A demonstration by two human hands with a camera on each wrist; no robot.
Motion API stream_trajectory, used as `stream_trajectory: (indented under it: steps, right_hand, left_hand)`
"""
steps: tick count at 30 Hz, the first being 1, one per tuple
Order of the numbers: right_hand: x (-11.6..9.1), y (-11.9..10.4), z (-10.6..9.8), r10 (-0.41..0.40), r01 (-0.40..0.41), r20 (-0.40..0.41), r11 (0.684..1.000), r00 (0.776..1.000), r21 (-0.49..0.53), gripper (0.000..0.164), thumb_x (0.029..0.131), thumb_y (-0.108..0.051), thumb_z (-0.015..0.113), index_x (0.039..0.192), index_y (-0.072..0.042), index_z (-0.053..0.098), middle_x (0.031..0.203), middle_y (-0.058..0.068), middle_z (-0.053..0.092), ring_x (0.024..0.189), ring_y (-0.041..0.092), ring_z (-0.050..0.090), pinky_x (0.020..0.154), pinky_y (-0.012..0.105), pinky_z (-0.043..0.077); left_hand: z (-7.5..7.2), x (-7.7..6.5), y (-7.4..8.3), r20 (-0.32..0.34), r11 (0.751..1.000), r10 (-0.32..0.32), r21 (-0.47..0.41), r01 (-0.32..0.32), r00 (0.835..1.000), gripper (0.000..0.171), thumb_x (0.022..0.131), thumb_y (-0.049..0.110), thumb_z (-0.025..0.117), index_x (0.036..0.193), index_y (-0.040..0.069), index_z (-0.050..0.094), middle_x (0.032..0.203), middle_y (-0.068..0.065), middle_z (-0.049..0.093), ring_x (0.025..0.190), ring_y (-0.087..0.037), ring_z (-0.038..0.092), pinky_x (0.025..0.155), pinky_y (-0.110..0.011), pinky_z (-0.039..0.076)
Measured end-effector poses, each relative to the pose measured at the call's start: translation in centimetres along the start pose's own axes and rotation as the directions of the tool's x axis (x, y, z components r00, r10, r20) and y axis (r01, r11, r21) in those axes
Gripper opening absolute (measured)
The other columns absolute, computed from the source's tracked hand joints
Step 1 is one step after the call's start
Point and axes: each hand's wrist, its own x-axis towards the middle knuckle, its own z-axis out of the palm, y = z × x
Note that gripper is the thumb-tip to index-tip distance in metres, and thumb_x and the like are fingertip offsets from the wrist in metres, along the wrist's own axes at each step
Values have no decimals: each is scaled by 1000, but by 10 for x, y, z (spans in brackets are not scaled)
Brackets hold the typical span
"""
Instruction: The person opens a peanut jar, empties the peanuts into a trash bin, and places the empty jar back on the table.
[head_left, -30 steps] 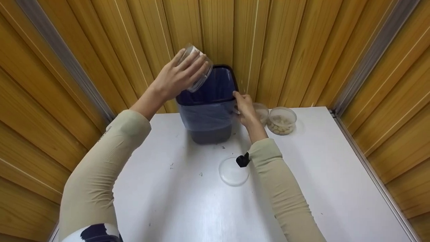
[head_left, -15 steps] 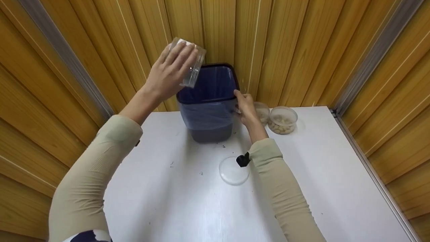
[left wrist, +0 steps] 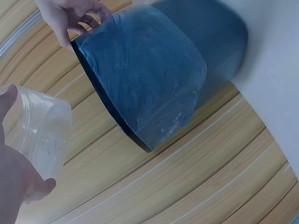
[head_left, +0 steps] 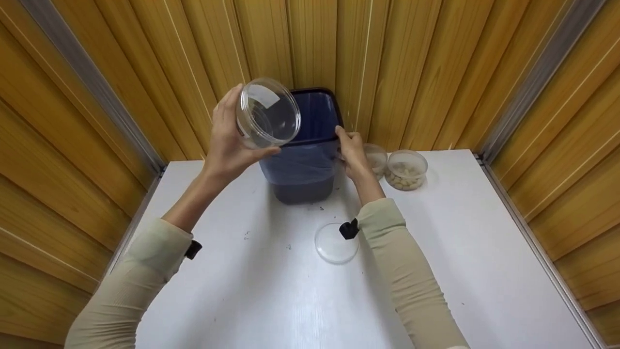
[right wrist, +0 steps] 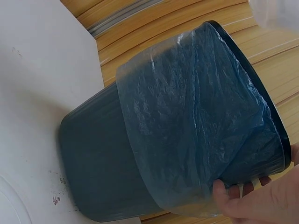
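Observation:
My left hand holds a clear round plastic tub tilted above the left side of a trash bin, its open mouth turned toward me. The tub looks bare inside, with a white label on it. My right hand grips the bin's right rim. Dark, with a blue plastic bag folded over its rim, the trash bin stands at the back of the table. In the right wrist view, the thumb and fingers hold the bin's edge over the bag.
A clear round lid lies on the white table in front of the bin. Two clear tubs stand right of it; the outer tub holds pale nut-like pieces. Small dark specks dot the tabletop. Wood-patterned walls rise behind and at the sides.
My left hand has rotated the tub from tipped toward the bin to mouth facing me, and its arm has shifted lower and left. My right hand has stayed on the rim.

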Motion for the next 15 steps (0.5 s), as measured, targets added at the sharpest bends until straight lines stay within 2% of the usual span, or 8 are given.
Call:
stream_trajectory:
  steps: [2,5,7,9,10,12,14,15]
  right_hand:
    - [1,-2,-2,-2,2,-1,1000,1000,-18,33,107,-33,50,84,-13,38,77,-1,38,65,12,38,67,26,41]
    - [3,-4,-6,15,-15,-4,999,1000,-51,29,107,-37,48,110,-10,40,101,4,39,89,18,42,91,37,45]
    - [4,-5,-10,30,-30,2,997,1000,-70,40,107,-40,47,127,-7,39,115,10,42,102,23,47,102,42,44]
    - [4,-5,-15,46,-44,24,995,999,-87,55,107,-45,44,145,-7,31,135,15,39,121,29,45,112,47,39]
    - [4,-4,-18,51,-47,38,995,998,-93,60,107,-46,42,150,-8,28,142,16,37,126,31,44,113,48,38]
    - [4,-1,-25,42,-35,69,995,997,-96,63,108,-47,38,154,-7,25,145,15,35,127,28,42,109,45,40]
    - [4,4,-34,14,-4,81,992,997,-128,60,108,-47,35,153,-7,27,129,13,43,104,20,49,89,32,47]
    - [3,7,-38,-12,26,83,985,996,-168,59,108,-46,35,152,-7,30,122,11,44,94,16,47,81,28,45]
  left_hand:
    - [1,-7,2,7,1000,-17,-26,17,1000,125,54,33,102,155,3,34,157,-13,40,145,-23,32,120,-43,27]
    - [4,-15,5,26,997,-45,-56,46,999,125,55,33,102,156,5,33,158,-12,39,144,-22,32,118,-46,30]
    - [6,-19,6,35,996,-57,-69,60,998,125,56,33,102,156,6,33,158,-12,38,144,-22,32,117,-47,32]
    - [8,-23,8,37,994,-67,-82,70,997,124,56,32,102,156,6,33,158,-11,38,143,-21,33,116,-48,34]
    - [9,-26,8,37,993,-71,-92,74,997,124,56,31,102,157,7,33,158,-10,38,143,-21,34,115,-47,36]
    - [11,-31,9,38,990,-80,-109,84,996,124,56,31,102,157,8,32,158,-9,38,142,-21,34,114,-46,39]
    - [13,-37,9,39,987,-87,-132,91,995,125,56,28,102,157,9,32,158,-8,37,142,-21,35,112,-45,42]
    - [13,-40,9,41,985,-89,-144,94,995,125,56,28,102,157,9,31,158,-8,37,141,-21,36,110,-45,44]
